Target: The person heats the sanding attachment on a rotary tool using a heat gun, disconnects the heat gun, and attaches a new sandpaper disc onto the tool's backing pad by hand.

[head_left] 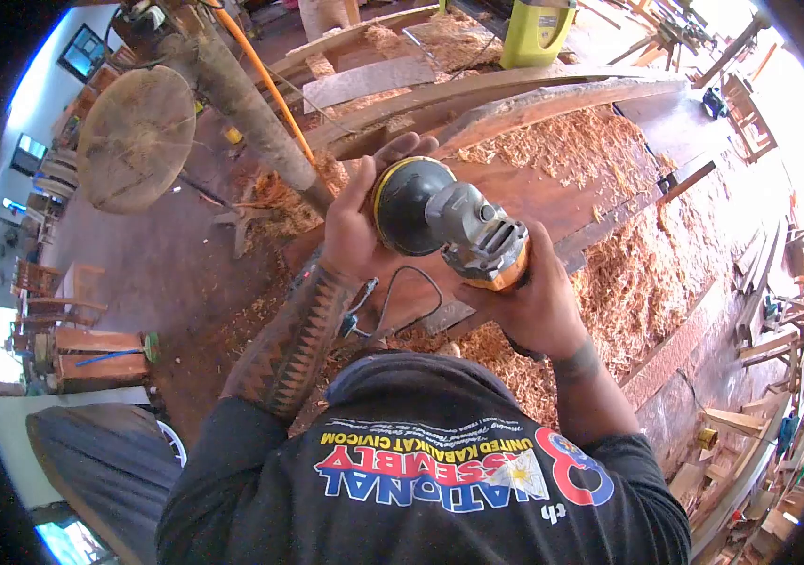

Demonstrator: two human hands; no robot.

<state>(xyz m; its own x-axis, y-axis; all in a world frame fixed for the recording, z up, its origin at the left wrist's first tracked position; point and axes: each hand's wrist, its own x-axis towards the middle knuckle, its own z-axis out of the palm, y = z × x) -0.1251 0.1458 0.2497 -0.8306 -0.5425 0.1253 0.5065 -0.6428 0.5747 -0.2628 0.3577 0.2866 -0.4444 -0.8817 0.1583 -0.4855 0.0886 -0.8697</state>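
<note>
An angle grinder (477,226) is held up in front of my chest, with a round black pad (411,207) on its head. A yellow edge runs around the pad's rim. My right hand (538,301) is wrapped round the grinder's grey and orange body. On the other side, my left hand (355,221) holds the pad by its edge, thumb near the rim and fingers reaching behind it. Part of those fingers is hidden by the pad. Beneath the tool lies a broad reddish-brown wooden board (534,202), partly covered in shavings.
Wood shavings (651,282) lie thick to the right. Long curved timbers (553,99) cross the far side, near a yellow-green case (538,33). A post with a round wooden disc (136,138) stands left. A dark cable (411,282) loops below the grinder.
</note>
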